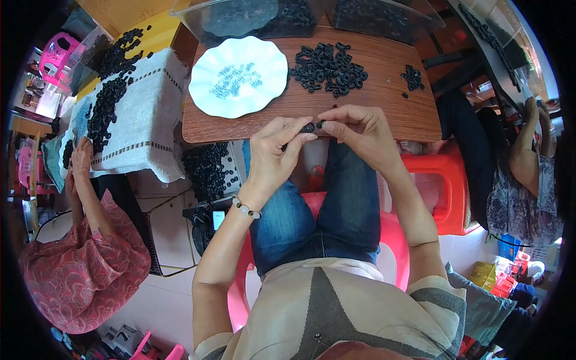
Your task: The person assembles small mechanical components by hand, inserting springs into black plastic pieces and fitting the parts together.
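Above my lap, at the table's near edge, my two hands meet almost fingertip to fingertip. My left hand (275, 149) is closed, pinching a small black oval plastic piece (308, 128) between thumb and fingers. Close beside it, my right hand (364, 133) pinches another small dark piece (320, 124), mostly covered by the fingertips. Beyond the left hand lies a white scalloped plate (204, 99) with many tiny translucent bits (237, 80) on it. A heap of similar black plastic pieces (330, 69) sits beyond the right hand.
A smaller cluster of black pieces (412, 78) lies at the wooden table's (390, 111) right. Clear bins (258, 21) line its far edge. More black pieces (207, 171) sit below its left side. A person (90, 258) works at the cloth-covered left table; another (522, 174) sits right, near a red stool (459, 192).
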Tool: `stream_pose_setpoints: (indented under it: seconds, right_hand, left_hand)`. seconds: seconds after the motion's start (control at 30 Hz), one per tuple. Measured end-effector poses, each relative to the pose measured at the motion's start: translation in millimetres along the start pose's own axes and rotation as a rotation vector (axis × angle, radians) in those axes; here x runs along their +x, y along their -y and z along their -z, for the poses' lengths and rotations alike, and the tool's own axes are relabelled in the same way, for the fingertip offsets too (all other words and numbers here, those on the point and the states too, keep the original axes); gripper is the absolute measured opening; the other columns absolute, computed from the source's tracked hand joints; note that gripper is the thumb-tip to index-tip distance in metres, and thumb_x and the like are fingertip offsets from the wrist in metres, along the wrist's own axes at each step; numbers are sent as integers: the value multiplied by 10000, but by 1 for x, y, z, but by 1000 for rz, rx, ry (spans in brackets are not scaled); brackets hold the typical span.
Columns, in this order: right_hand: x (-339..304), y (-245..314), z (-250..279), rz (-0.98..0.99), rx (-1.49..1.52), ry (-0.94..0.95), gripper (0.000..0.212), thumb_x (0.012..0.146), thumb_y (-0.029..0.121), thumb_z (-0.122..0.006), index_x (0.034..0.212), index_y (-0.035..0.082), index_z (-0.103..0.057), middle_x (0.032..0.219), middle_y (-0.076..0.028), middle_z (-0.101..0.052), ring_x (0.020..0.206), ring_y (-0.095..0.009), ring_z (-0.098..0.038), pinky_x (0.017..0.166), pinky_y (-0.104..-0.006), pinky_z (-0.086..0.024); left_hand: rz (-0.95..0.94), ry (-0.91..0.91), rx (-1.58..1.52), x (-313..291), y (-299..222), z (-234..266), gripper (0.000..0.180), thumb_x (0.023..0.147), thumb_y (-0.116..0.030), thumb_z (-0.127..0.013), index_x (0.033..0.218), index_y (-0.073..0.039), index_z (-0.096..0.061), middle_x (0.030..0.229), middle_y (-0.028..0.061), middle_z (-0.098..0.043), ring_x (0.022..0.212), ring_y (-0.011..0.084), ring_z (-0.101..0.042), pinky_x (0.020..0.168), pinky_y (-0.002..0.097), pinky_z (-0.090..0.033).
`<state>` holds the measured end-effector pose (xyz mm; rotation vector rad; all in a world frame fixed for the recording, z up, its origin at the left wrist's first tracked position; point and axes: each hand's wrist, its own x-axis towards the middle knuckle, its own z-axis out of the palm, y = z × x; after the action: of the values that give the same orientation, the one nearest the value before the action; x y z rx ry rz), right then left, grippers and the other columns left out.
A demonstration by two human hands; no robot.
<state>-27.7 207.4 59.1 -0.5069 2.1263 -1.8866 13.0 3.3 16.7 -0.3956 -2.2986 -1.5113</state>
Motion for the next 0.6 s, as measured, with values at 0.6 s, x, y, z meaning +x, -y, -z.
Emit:
stream_pose_setpoints:
  seconds: [0.6]
  right_hand:
    - [-7, -15, -1, 17, -117, -52, 150, 894, 109, -761, 970, -20, -748, 809, -35, -730, 728, -50, -629, 626, -233, -506]
  left_hand:
    - [-121, 20, 51, -3, 1, -5, 318, 827, -37, -797, 1143, -29, -765, 967, 121, -749, 837, 232, -709, 749, 315, -552]
